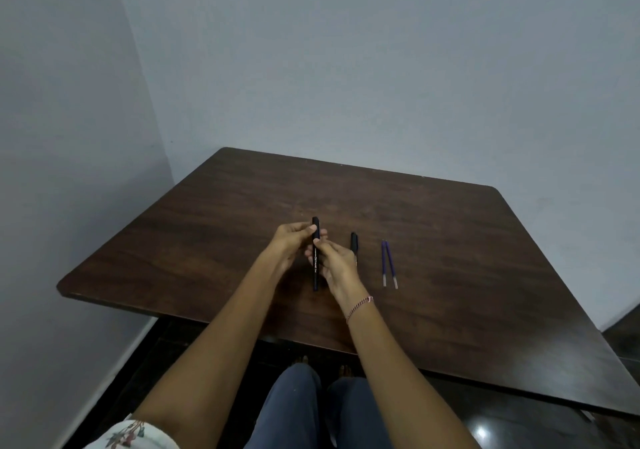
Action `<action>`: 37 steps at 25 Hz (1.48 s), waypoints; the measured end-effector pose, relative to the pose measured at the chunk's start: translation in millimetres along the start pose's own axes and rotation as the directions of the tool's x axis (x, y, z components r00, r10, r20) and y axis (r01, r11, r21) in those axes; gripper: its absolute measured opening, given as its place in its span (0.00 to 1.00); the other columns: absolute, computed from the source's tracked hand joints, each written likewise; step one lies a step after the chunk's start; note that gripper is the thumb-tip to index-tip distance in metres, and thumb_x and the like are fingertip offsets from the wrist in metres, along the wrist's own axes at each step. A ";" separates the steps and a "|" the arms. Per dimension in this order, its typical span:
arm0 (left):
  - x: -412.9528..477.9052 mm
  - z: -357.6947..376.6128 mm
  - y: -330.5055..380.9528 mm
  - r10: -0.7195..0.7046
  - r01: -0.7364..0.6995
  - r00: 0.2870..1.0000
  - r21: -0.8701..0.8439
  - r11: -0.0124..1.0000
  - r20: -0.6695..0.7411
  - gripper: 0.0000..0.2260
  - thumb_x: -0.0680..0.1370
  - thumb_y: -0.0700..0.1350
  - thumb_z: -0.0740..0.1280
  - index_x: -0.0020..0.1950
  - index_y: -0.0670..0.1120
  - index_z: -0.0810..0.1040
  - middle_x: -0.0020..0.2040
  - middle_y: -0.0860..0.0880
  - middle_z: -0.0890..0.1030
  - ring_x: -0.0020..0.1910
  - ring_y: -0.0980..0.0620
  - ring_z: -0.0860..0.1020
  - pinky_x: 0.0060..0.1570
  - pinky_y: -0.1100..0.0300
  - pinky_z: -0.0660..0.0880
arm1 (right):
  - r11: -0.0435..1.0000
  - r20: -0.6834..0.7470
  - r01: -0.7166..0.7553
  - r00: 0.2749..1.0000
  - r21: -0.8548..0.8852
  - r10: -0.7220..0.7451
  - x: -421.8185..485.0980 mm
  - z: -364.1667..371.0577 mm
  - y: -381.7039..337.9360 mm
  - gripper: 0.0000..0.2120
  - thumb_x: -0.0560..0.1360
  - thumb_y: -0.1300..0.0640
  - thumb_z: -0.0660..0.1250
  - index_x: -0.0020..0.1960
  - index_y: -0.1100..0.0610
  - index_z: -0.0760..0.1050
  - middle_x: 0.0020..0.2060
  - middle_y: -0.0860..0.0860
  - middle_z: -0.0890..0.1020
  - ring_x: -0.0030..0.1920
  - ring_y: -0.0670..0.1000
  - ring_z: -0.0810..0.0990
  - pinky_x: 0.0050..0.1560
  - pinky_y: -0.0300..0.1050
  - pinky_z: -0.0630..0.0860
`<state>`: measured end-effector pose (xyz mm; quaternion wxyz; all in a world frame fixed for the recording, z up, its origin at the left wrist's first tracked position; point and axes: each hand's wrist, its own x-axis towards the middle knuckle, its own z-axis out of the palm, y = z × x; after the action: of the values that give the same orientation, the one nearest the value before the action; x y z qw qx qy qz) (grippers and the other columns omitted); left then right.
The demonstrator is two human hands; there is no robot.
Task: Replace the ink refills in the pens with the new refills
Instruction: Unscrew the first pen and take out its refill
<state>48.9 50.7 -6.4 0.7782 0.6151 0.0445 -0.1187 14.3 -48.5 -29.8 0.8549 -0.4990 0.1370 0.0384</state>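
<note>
A black pen (pixel 315 268) with white lettering is held upright-lengthwise above the dark wooden table (pixel 450 240). My left hand (pixel 290 240) pinches it near its capped far end. My right hand (pixel 334 261) grips its barrel in the middle. A second black pen (pixel 354 241) lies on the table just right of my right hand, its near part hidden behind that hand. Two purple ink refills (pixel 389 263) lie side by side further right, their clear ends pointing toward me.
Grey walls stand close on the left and behind the table. The table's near edge (pixel 207 320) runs diagonally in front of my knees. A dark glossy floor shows below.
</note>
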 end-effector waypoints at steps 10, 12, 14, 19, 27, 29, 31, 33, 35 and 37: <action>5.2 -6.2 -8.7 0.058 -0.023 0.989 -0.248 0.968 0.133 0.10 0.80 0.35 0.58 0.58 0.38 0.76 0.50 0.43 0.82 0.45 0.54 0.84 0.39 0.64 0.80 | 0.975 0.094 0.047 0.995 -0.216 -0.028 -1.3 -1.2 9.7 0.11 0.81 0.58 0.58 0.56 0.62 0.76 0.31 0.51 0.74 0.29 0.46 0.72 0.31 0.37 0.70; 7.7 -5.6 -12.2 0.075 -0.026 0.983 -0.274 0.961 0.169 0.11 0.80 0.35 0.58 0.59 0.38 0.75 0.52 0.42 0.81 0.46 0.53 0.83 0.44 0.63 0.80 | 0.972 0.119 0.068 0.992 -0.224 -0.042 -0.7 -2.9 10.7 0.10 0.82 0.58 0.57 0.53 0.61 0.76 0.31 0.51 0.72 0.29 0.45 0.70 0.30 0.36 0.69; 11.8 -4.9 -12.9 0.087 -0.036 0.977 -0.253 0.967 0.194 0.11 0.79 0.34 0.59 0.61 0.37 0.74 0.52 0.42 0.82 0.47 0.52 0.83 0.45 0.64 0.80 | 0.976 0.134 0.082 0.989 -0.204 -0.056 0.1 -5.1 11.4 0.10 0.82 0.58 0.57 0.51 0.59 0.76 0.31 0.51 0.71 0.28 0.44 0.68 0.29 0.35 0.67; 19.3 1.6 -11.2 0.089 -0.063 0.979 -0.144 0.988 0.182 0.10 0.78 0.34 0.61 0.59 0.36 0.76 0.46 0.44 0.83 0.43 0.53 0.84 0.40 0.65 0.80 | 0.991 0.134 0.071 0.989 -0.117 -0.055 3.4 -10.2 14.9 0.10 0.82 0.58 0.57 0.51 0.60 0.76 0.29 0.49 0.69 0.25 0.41 0.66 0.26 0.33 0.64; 25.3 9.7 -14.8 0.097 -0.092 0.991 -0.052 0.994 0.093 0.08 0.79 0.35 0.60 0.50 0.45 0.76 0.42 0.46 0.82 0.35 0.58 0.82 0.35 0.66 0.78 | 0.995 0.112 0.072 0.992 -0.074 -0.064 3.2 -9.1 15.6 0.11 0.82 0.59 0.55 0.44 0.58 0.73 0.29 0.49 0.67 0.22 0.40 0.64 0.23 0.32 0.61; 25.6 12.5 -15.7 0.091 -0.087 0.993 -0.048 0.995 0.076 0.08 0.79 0.35 0.60 0.49 0.45 0.77 0.41 0.46 0.82 0.35 0.58 0.81 0.35 0.65 0.77 | 0.995 0.100 0.073 0.993 -0.066 -0.067 1.6 -8.8 14.6 0.12 0.82 0.59 0.55 0.43 0.58 0.72 0.29 0.49 0.67 0.22 0.40 0.64 0.23 0.32 0.61; 25.1 16.1 -15.9 0.081 -0.077 0.995 -0.053 0.996 0.065 0.08 0.79 0.35 0.61 0.49 0.45 0.78 0.40 0.47 0.82 0.34 0.58 0.80 0.35 0.65 0.76 | 0.996 0.094 0.079 0.993 -0.046 -0.074 0.3 -8.7 14.0 0.12 0.82 0.60 0.55 0.42 0.58 0.71 0.29 0.50 0.66 0.21 0.40 0.63 0.23 0.32 0.60; 24.6 19.0 -15.7 0.080 -0.076 0.995 -0.070 0.995 0.067 0.08 0.78 0.35 0.62 0.49 0.45 0.78 0.39 0.47 0.82 0.33 0.58 0.80 0.34 0.65 0.76 | 0.996 0.099 0.085 0.992 -0.015 -0.083 -1.0 -9.5 14.1 0.12 0.82 0.59 0.55 0.41 0.58 0.70 0.28 0.49 0.66 0.21 0.40 0.62 0.23 0.32 0.60; 24.4 21.0 -14.8 0.084 -0.077 0.993 -0.077 0.994 0.086 0.08 0.78 0.35 0.63 0.49 0.46 0.78 0.39 0.47 0.82 0.32 0.58 0.79 0.33 0.66 0.76 | 0.995 0.110 0.089 0.990 0.036 -0.093 -1.4 -11.2 15.1 0.11 0.82 0.59 0.55 0.43 0.58 0.70 0.26 0.47 0.66 0.21 0.40 0.62 0.23 0.32 0.60; 24.0 23.2 -13.8 0.079 -0.071 0.992 -0.078 0.994 0.102 0.08 0.78 0.35 0.63 0.50 0.46 0.79 0.38 0.48 0.82 0.32 0.58 0.79 0.33 0.66 0.76 | 0.992 0.117 0.096 0.988 0.078 -0.105 -0.8 -13.6 15.4 0.10 0.82 0.59 0.55 0.45 0.59 0.71 0.25 0.46 0.67 0.22 0.40 0.63 0.24 0.32 0.60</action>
<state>67.0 22.2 -19.2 0.8058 0.5798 -0.0154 -0.1196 7.8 -52.5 -48.9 0.8799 -0.4708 0.0610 0.0202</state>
